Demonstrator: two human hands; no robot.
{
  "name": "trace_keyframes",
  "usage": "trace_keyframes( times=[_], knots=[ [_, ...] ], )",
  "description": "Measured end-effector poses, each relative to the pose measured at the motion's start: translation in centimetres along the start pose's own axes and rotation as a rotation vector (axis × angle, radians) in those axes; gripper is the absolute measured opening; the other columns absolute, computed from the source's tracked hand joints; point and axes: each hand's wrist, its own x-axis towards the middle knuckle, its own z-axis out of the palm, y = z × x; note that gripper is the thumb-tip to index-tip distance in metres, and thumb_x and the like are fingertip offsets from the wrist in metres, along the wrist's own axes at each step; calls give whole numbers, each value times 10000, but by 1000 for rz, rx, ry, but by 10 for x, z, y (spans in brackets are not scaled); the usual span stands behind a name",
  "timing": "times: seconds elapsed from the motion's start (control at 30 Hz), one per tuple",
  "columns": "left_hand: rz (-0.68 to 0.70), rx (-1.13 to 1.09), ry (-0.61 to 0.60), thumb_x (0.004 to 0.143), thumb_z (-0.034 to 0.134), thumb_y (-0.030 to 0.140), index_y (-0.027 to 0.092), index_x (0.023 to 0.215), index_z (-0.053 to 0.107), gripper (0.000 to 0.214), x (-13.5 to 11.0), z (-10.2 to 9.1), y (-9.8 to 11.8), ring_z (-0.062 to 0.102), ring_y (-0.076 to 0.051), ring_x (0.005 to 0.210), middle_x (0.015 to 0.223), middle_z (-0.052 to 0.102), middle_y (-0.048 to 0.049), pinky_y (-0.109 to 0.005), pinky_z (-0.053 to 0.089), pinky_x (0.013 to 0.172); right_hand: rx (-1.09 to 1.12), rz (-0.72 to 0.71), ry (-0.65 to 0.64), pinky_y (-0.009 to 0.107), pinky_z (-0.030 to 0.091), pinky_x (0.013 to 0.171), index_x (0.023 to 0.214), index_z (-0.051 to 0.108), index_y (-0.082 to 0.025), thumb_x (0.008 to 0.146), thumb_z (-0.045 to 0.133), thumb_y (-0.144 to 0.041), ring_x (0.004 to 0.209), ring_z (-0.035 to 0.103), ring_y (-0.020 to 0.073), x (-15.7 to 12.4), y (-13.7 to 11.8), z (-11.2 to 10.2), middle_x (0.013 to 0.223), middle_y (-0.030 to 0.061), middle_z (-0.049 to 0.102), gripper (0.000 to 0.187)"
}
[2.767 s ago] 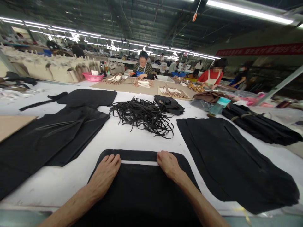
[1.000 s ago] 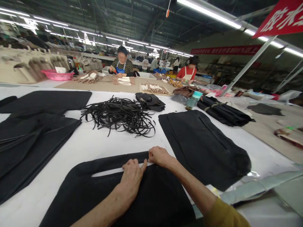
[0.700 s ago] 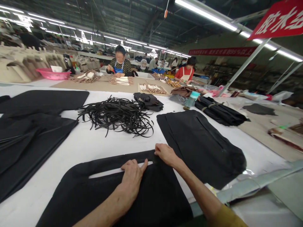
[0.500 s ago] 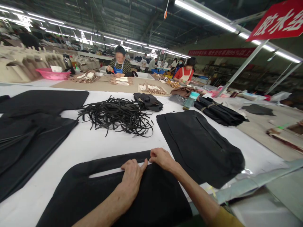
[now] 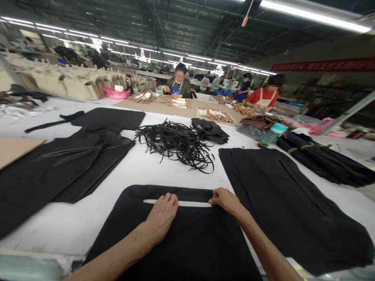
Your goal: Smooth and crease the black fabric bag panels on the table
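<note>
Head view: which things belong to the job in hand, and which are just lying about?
In use:
black slotted sheet
left hand, on it
right hand, at its slot's end
perhaps the similar black stack at right

Seemingly lying about:
black strip tangle
teal-lidded bottle
pink basin
tied black bundle

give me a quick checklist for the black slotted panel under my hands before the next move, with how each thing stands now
1. Left hand on the flat black round-cornered sheet panel: ok, it lies across the slot.
2. Right hand at the slot's right end: ok, fingers touch the panel there.
3. Firm pinch by the right fingers: cannot tell.
4. Whole slot visible: not ok, the left hand covers part.
5. Tangled heap of thin black strips apart from the panel: ok, white tabletop shows between.
6. Panel's underside lying smooth: cannot tell, hidden.
</note>
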Motion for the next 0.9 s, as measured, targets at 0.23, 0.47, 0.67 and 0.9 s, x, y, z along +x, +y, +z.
trace_keyframes(
  times=[0.23, 0.47, 0.67, 0.9],
  knots=[
    [-137, -77, 18, 773, 345, -17, 102, 1106, 535, 402, -61, 5, -67, 491, -222, 1016, 1102, 538, -112, -345, 440, 902, 8, -26, 85, 231, 296, 530, 655, 554, -210, 785, 550, -326, 665, 548, 139, -7, 8, 14, 660, -24, 605, 174],
    [-248, -152, 154, 721, 322, -66, 130, 1087, 579, 488, -77, 4, -87, 474, -236, 1123, 1214, 532, -93, -355, 447, 945, -132, 14, 303, 287, 323, 604, 864, 563, -199, 897, 360, -185, 780, 558, 203, -35, -2, 18, 897, 59, 600, 205],
    [-91, -158, 311, 858, 428, 163, 177, 1176, 542, 338, -82, 20, -79, 493, -238, 1147, 1239, 552, -73, -396, 444, 976, -54, -221, 340, 377, 304, 876, 1192, 484, -170, 848, 491, -243, 1093, 435, 289, -34, 8, 27, 1227, 124, 474, 352],
    [-131, -146, 466, 850, 447, 362, 220, 1335, 377, 511, -85, 73, -91, 520, -232, 1139, 1267, 541, -43, -364, 490, 922, 174, -222, 231, 264, 359, 669, 834, 611, -219, 757, 573, -215, 741, 522, 175, -22, 10, 21, 726, -16, 561, 85]
  ],
)
